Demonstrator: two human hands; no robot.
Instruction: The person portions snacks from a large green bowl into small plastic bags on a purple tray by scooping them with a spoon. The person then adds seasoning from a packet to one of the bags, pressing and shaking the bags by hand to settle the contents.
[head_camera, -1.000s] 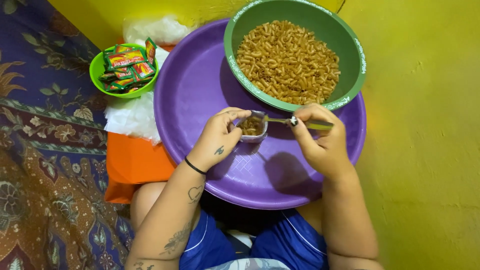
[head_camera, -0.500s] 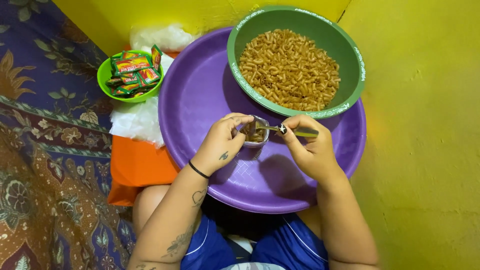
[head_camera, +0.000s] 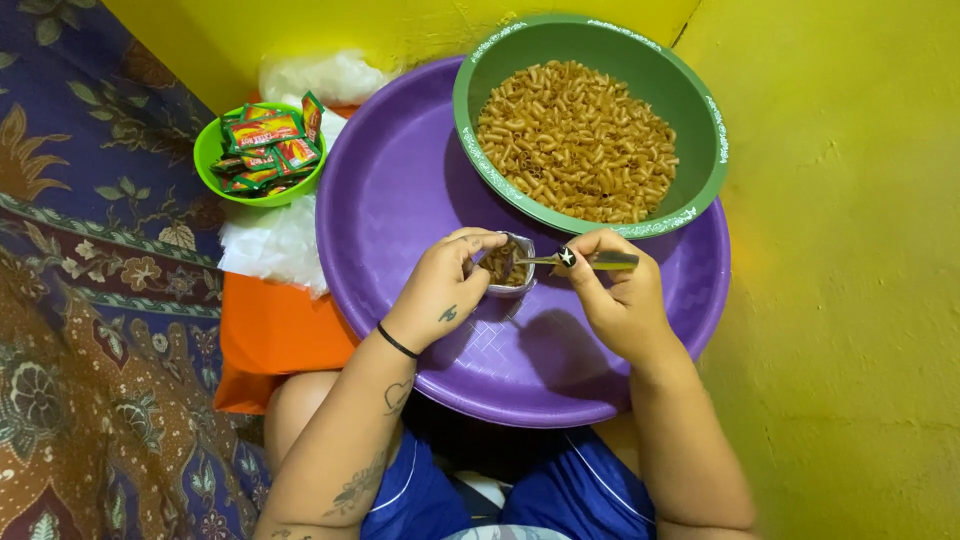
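My left hand holds a small clear plastic bag open over the big purple tray; the bag is partly filled with brown curled macaroni snacks. My right hand grips a metal spoon by its handle, with the bowl of the spoon tipped into the mouth of the bag. Just beyond the hands, on the tray's far side, sits a green bowl heaped with the same snacks.
A small lime-green bowl of red seasoning sachets stands at the left. Beside it lie clear plastic bags on an orange surface. Yellow wall to the right and behind, patterned cloth on the left.
The view shifted slightly down, then steadied. The spoon stays at the bag's mouth, tipping further in; both hands hold almost the same place.
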